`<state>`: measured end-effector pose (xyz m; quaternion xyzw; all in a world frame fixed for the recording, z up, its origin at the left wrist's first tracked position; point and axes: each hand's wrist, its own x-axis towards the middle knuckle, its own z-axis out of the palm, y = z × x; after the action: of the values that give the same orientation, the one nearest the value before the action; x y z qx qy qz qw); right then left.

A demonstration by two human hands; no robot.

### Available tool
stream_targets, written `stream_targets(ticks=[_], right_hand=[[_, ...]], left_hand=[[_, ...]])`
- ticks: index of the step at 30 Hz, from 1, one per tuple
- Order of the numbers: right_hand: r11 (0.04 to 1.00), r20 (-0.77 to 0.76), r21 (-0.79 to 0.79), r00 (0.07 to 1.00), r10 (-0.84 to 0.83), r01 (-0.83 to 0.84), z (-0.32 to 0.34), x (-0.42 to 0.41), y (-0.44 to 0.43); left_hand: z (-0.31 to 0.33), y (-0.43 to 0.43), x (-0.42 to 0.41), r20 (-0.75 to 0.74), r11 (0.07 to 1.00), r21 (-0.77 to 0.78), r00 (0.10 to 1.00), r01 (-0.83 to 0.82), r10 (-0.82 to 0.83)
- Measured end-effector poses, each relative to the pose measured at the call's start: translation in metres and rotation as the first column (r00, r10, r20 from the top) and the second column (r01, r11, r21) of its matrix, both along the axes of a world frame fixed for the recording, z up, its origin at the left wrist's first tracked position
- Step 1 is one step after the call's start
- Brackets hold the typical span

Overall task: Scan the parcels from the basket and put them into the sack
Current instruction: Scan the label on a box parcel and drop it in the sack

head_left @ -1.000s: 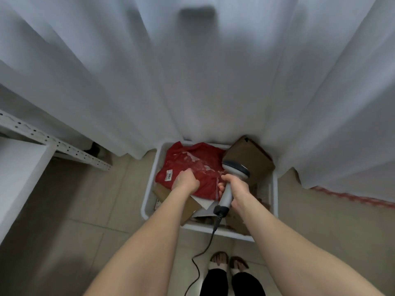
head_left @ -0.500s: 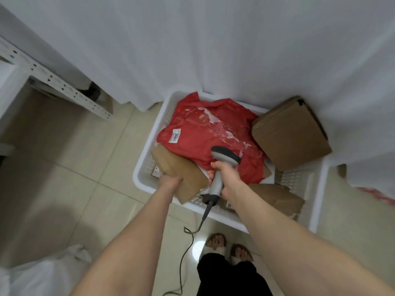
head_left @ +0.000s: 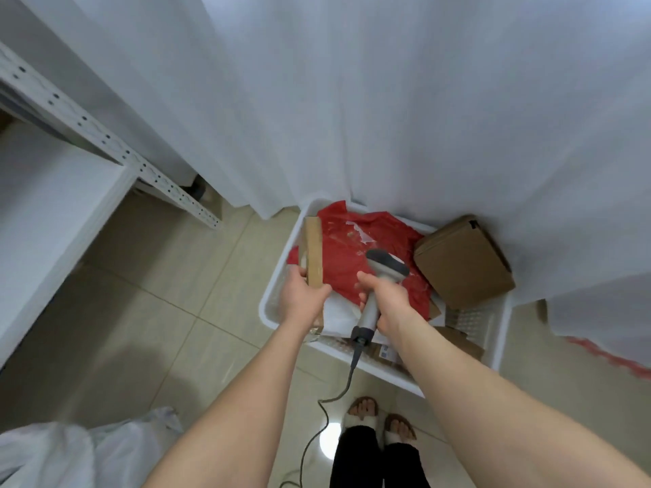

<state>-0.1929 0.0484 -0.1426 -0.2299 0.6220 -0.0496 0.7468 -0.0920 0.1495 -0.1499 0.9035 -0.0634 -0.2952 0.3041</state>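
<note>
Scan step: left hand [head_left: 303, 297] clamped cardboard parcel [head_left: 313, 255] edge-up, basket [head_left: 271, 311] 9 o'clock; right hand [head_left: 382, 294] gripped scanner [head_left: 384, 272]. Next, likely: aim at label.

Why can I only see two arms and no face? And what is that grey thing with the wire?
The camera sits on the person's head and looks down, so you see only their arms and feet. The right hand grips a grey scanner with a cable; it reads parcel labels. The left hand holds a flat brown parcel on its edge over the white basket on the floor. In the basket lies a red bag, and a brown box leans at its far corner. The white sack lies at the bottom left.
</note>
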Motion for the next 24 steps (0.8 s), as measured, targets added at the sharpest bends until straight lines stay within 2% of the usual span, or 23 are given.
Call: stream_targets(ticks=[3,7,11,16,18,20,22,24], right_hand=[[0.995,0.002,-0.090,0.999,-0.049,0.049,0.058,0.008,-0.008],[0.965,0.043,-0.220,0.990,-0.137,0.143,0.135,0.018,-0.030],[0.931,0.106,-0.241,0.961,-0.255,0.274,0.196,0.019,-0.049],[0.921,0.143,-0.252,0.952,-0.269,0.298,0.251,0.017,-0.057],[0.930,0.183,-0.233,0.952,-0.245,0.284,0.266,0.015,-0.059],[0.938,0.219,-0.237,0.955,-0.203,0.253,0.277,0.011,-0.059],[0.938,0.230,-0.260,0.958,-0.169,0.228,0.285,0.007,-0.061],[0.942,0.243,-0.272,0.961,-0.128,0.195,0.291,0.002,-0.065]], left_hand=[[0.064,-0.022,-0.001,0.083,0.967,0.017,0.963,0.255,-0.255],[0.142,-0.063,-0.004,0.201,0.853,0.006,0.835,0.523,-0.513],[0.203,-0.085,-0.003,0.205,0.774,-0.056,0.766,0.631,-0.610],[0.258,-0.093,0.006,0.158,0.696,-0.158,0.713,0.701,-0.683],[0.275,-0.092,0.010,0.103,0.712,-0.236,0.746,0.661,-0.658],[0.286,-0.090,0.019,0.119,0.805,-0.275,0.850,0.526,-0.514],[0.294,-0.084,0.031,0.171,0.924,-0.192,0.938,0.331,-0.300],[0.302,-0.076,0.041,0.051,0.976,-0.115,0.982,0.185,-0.180]])
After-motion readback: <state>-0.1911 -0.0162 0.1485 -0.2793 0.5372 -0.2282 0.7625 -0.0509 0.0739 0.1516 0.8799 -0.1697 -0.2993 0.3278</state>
